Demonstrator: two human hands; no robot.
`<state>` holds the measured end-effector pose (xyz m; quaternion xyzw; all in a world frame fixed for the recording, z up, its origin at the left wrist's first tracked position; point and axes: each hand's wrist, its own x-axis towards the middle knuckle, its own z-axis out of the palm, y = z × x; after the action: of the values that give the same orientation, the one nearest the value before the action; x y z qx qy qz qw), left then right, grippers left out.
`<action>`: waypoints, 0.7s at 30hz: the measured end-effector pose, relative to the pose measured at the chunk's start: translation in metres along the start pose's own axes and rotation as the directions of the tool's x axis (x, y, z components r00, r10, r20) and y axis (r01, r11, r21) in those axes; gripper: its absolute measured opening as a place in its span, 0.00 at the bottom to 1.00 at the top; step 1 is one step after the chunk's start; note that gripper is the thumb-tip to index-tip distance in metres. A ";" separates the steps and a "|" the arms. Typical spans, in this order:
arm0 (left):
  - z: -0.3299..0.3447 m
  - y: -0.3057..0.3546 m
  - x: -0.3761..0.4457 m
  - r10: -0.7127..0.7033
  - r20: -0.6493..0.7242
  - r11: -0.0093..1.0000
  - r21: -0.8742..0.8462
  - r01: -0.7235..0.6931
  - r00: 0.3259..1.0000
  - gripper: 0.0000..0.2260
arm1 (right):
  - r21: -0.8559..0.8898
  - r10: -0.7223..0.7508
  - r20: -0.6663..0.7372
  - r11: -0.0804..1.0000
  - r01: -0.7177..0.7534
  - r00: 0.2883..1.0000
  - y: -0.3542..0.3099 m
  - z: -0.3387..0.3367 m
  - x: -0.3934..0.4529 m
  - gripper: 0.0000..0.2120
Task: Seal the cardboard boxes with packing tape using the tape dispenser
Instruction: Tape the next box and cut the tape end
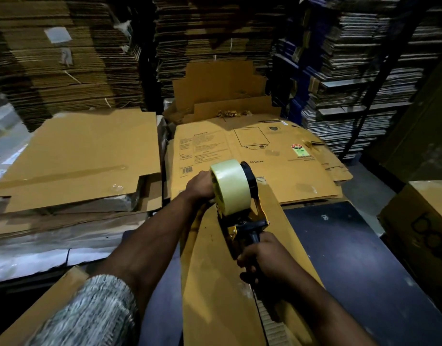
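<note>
A narrow brown cardboard box [215, 283] stands in front of me on a dark surface. A yellow-and-black tape dispenser [242, 221] with a pale yellow tape roll [229, 186] rests on the box's top near its far end. My right hand [262, 258] grips the dispenser's black handle. My left hand [200, 186] is at the far end of the box, beside the roll, with fingers curled over the edge there; its fingertips are hidden by the roll.
Flattened printed cartons [254, 156] lie just beyond the box, and a plain flattened stack [85, 156] lies to the left. Tall stacks of flat cardboard [65, 58] fill the background. Another box [424, 216] stands at the right, and a cardboard edge [47, 310] at the lower left.
</note>
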<state>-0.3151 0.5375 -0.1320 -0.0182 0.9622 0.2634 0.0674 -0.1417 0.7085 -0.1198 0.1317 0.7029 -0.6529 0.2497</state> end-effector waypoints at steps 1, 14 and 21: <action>0.001 -0.001 0.001 0.023 0.005 0.999 0.034 -0.023 1.000 0.20 | 0.003 0.011 -0.004 1.000 -0.011 1.000 0.004 0.000 -0.003 0.12; 0.017 -0.002 -0.015 0.309 -0.152 0.947 0.138 -0.289 0.939 0.14 | 0.101 0.115 0.074 0.987 -0.122 0.991 0.062 -0.007 -0.070 0.12; 0.042 -0.033 -0.059 0.487 -0.179 0.871 0.030 -0.491 0.855 0.33 | 0.120 0.108 0.032 0.987 -0.111 0.994 0.065 -0.004 -0.066 0.14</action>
<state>-0.2492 0.5303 -0.1766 0.2023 0.9349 0.2774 -0.0895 -0.0539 0.7288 -0.1404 0.1767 0.6505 -0.6813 0.2854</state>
